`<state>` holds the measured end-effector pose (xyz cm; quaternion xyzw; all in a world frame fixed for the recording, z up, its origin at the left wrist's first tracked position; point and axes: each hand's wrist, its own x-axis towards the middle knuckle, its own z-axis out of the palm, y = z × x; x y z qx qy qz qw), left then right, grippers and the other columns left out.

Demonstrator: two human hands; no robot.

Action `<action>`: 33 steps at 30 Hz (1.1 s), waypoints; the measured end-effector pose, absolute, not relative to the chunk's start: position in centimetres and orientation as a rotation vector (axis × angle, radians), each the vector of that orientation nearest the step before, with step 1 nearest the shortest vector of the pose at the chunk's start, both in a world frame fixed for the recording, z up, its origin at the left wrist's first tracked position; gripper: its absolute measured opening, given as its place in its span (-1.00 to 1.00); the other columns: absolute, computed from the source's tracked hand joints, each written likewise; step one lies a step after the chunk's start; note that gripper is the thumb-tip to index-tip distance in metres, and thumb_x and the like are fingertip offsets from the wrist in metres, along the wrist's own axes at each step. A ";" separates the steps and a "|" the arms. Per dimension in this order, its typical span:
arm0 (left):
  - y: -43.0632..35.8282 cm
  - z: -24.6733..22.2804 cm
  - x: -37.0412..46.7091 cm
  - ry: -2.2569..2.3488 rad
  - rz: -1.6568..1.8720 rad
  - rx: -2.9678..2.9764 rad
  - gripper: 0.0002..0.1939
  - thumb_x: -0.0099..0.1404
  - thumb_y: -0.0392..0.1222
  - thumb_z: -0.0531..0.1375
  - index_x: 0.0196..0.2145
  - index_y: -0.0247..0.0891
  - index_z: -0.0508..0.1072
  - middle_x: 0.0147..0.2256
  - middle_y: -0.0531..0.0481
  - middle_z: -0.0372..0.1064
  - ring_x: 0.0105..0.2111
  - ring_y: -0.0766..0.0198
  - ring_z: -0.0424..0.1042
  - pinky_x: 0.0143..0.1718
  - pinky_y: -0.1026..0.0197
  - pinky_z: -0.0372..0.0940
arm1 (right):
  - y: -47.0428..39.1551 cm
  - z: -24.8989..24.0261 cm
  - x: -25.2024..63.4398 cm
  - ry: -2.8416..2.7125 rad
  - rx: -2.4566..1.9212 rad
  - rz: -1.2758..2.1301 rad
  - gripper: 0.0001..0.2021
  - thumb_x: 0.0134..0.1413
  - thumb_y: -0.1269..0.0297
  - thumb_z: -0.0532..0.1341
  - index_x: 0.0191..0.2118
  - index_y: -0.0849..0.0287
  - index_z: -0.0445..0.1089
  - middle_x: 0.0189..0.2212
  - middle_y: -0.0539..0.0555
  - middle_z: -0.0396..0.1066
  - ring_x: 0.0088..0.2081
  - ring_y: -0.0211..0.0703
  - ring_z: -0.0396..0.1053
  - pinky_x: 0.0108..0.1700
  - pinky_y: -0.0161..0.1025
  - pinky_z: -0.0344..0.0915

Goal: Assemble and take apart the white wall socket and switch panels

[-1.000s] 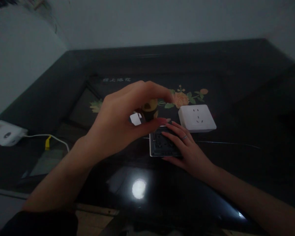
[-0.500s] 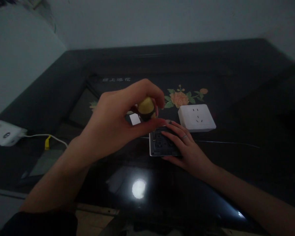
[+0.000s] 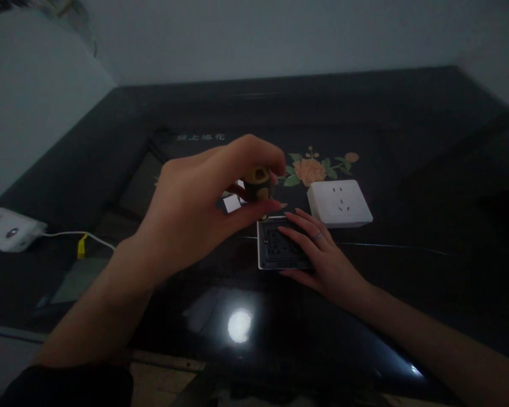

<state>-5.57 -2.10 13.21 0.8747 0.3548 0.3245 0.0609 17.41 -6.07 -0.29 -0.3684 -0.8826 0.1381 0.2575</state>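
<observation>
Between the thumb and fingers of my left hand [image 3: 203, 198] is the yellow and black handle of a screwdriver [image 3: 258, 182]. It points down at a wall socket [image 3: 275, 254] lying face down, its dark back upward and a thin white rim showing. The screwdriver's shaft is mostly hidden, and its tip seems to be near a small screw at the socket's left side. My right hand [image 3: 322, 254], with a ring on one finger, is closed over the right part of the socket and presses it against the table.
A second white socket [image 3: 339, 202] in a box lies face up behind my right hand. Small white pieces [image 3: 232, 203] lie behind my left hand. At the far left a white charger-like device [image 3: 8, 229] has a cable with a yellow tag [image 3: 82, 247]. The black table [image 3: 246, 107] is glossy.
My left hand has turned the screwdriver handle and tilted it slightly, so more of its black part and end show. My right hand and the socket stay in place.
</observation>
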 end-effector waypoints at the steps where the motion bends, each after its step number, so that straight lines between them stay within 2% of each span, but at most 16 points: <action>1: -2.2 13.3 -5.6 1.067 0.936 2.657 -0.68 0.32 -0.06 0.25 0.01 -0.08 0.39 -0.15 0.19 0.47 -0.19 0.33 0.57 -0.15 0.25 0.52 | -6.1 -0.3 17.4 -2.396 -0.998 0.371 -0.39 0.17 0.20 0.27 0.26 0.26 0.10 0.30 0.37 0.08 0.37 0.24 -0.07 0.30 0.29 0.14; 4: -2.8 14.1 -6.2 1.053 0.748 2.608 -0.47 0.41 -0.12 0.12 0.29 -0.14 0.14 0.18 0.08 0.33 0.07 0.26 0.46 0.10 0.16 0.41 | -6.1 -0.3 17.4 -2.397 -0.991 0.356 -0.39 0.18 0.18 0.27 0.26 0.28 0.11 0.29 0.39 0.09 0.36 0.25 -0.06 0.29 0.29 0.15; 6: -3.1 14.4 -6.5 1.090 0.708 2.592 -0.45 0.44 -0.16 0.06 0.34 -0.13 0.06 0.27 0.08 0.22 0.15 0.24 0.40 0.15 0.12 0.37 | -6.1 -0.3 17.4 -2.393 -0.983 0.350 -0.39 0.18 0.18 0.27 0.25 0.29 0.11 0.29 0.40 0.09 0.36 0.26 -0.05 0.28 0.30 0.16; 9: -3.1 14.3 -6.4 1.131 0.785 2.636 -0.51 0.42 -0.15 0.11 0.27 -0.02 0.18 0.20 0.15 0.30 0.07 0.27 0.45 0.06 0.17 0.44 | -6.1 -0.4 17.4 -2.393 -0.981 0.352 -0.39 0.18 0.18 0.27 0.26 0.29 0.11 0.29 0.39 0.09 0.36 0.26 -0.05 0.28 0.30 0.16; 12: -2.7 13.9 -5.9 1.054 0.898 2.732 -0.60 0.33 -0.06 0.24 0.10 -0.03 0.35 -0.05 0.20 0.46 -0.12 0.32 0.55 -0.11 0.23 0.52 | -6.1 -0.4 17.5 -2.398 -0.992 0.358 -0.38 0.18 0.17 0.27 0.27 0.25 0.09 0.30 0.37 0.08 0.37 0.25 -0.07 0.28 0.32 0.15; 14: -2.6 13.8 -5.7 1.065 0.931 2.786 -0.66 0.29 -0.01 0.28 0.00 -0.06 0.41 -0.16 0.22 0.48 -0.18 0.30 0.57 -0.12 0.18 0.53 | -6.1 -0.5 17.5 -2.398 -0.999 0.356 -0.37 0.18 0.17 0.27 0.28 0.23 0.08 0.31 0.36 0.07 0.37 0.25 -0.08 0.28 0.32 0.15; 16: -2.8 14.1 -5.8 1.111 0.862 2.783 -0.63 0.35 -0.03 0.21 0.09 -0.05 0.35 -0.09 0.19 0.47 -0.09 0.25 0.55 -0.01 0.08 0.49 | -6.0 -0.6 17.5 -2.394 -1.000 0.351 -0.37 0.17 0.17 0.28 0.27 0.24 0.09 0.30 0.36 0.08 0.37 0.24 -0.07 0.28 0.31 0.15; 18: -3.0 14.5 -6.2 1.092 0.729 2.707 -0.50 0.43 -0.09 0.09 0.28 -0.02 0.14 0.12 0.16 0.37 0.09 0.21 0.46 0.13 0.02 0.40 | -6.0 -0.6 17.6 -2.391 -0.991 0.352 -0.38 0.16 0.18 0.28 0.26 0.26 0.10 0.30 0.37 0.09 0.37 0.24 -0.07 0.29 0.30 0.15; 20: -3.2 14.8 -6.6 1.059 0.651 2.628 -0.41 0.45 -0.15 0.03 0.36 -0.02 -0.04 0.25 0.14 0.24 0.18 0.22 0.37 0.19 0.04 0.33 | -6.0 -0.6 17.6 -2.392 -0.986 0.358 -0.37 0.15 0.18 0.29 0.26 0.28 0.12 0.30 0.38 0.09 0.37 0.24 -0.07 0.29 0.29 0.14; 21: -3.2 14.8 -6.7 1.069 0.645 2.602 -0.40 0.44 -0.16 0.03 0.37 -0.02 -0.04 0.25 0.15 0.24 0.18 0.23 0.37 0.20 0.06 0.32 | -6.0 -0.6 17.6 -2.392 -0.985 0.362 -0.37 0.15 0.18 0.30 0.26 0.28 0.12 0.30 0.38 0.09 0.37 0.24 -0.07 0.29 0.28 0.14; 23: -3.2 14.7 -6.6 1.094 0.704 2.586 -0.45 0.42 -0.15 0.08 0.32 -0.01 0.09 0.18 0.16 0.33 0.10 0.24 0.45 0.15 0.09 0.37 | -6.0 -0.6 17.6 -2.389 -0.989 0.367 -0.37 0.14 0.19 0.30 0.26 0.27 0.12 0.30 0.38 0.09 0.37 0.24 -0.07 0.29 0.29 0.14; 26: -2.9 14.1 -6.1 1.077 0.878 2.638 -0.64 0.35 -0.09 0.22 0.09 -0.01 0.35 -0.06 0.20 0.44 -0.10 0.27 0.56 -0.01 0.12 0.49 | -6.0 -0.5 17.5 -2.385 -0.994 0.372 -0.37 0.15 0.20 0.29 0.27 0.23 0.10 0.30 0.36 0.09 0.37 0.24 -0.07 0.29 0.31 0.14; 29: -2.8 13.8 -5.6 1.089 0.919 2.729 -0.75 0.33 0.00 0.24 -0.07 -0.06 0.41 -0.20 0.23 0.45 -0.18 0.30 0.57 -0.01 0.10 0.48 | -6.0 -0.5 17.4 -2.387 -0.993 0.367 -0.37 0.15 0.19 0.29 0.26 0.21 0.10 0.30 0.35 0.08 0.37 0.24 -0.06 0.29 0.31 0.14; 31: -3.0 14.0 -5.6 1.113 0.845 2.720 -0.69 0.37 0.01 0.18 0.04 -0.05 0.36 -0.09 0.20 0.45 -0.06 0.25 0.54 0.07 0.06 0.44 | -6.0 -0.4 17.4 -2.391 -0.992 0.357 -0.38 0.14 0.19 0.30 0.25 0.24 0.11 0.30 0.36 0.08 0.36 0.25 -0.06 0.30 0.30 0.14; 33: -3.3 14.4 -5.8 1.102 0.766 2.646 -0.57 0.42 -0.06 0.12 0.22 -0.02 0.22 0.09 0.17 0.39 0.06 0.23 0.48 0.15 0.03 0.39 | -6.0 -0.4 17.4 -2.394 -0.988 0.351 -0.38 0.14 0.19 0.30 0.24 0.27 0.12 0.29 0.38 0.09 0.36 0.27 -0.05 0.29 0.30 0.14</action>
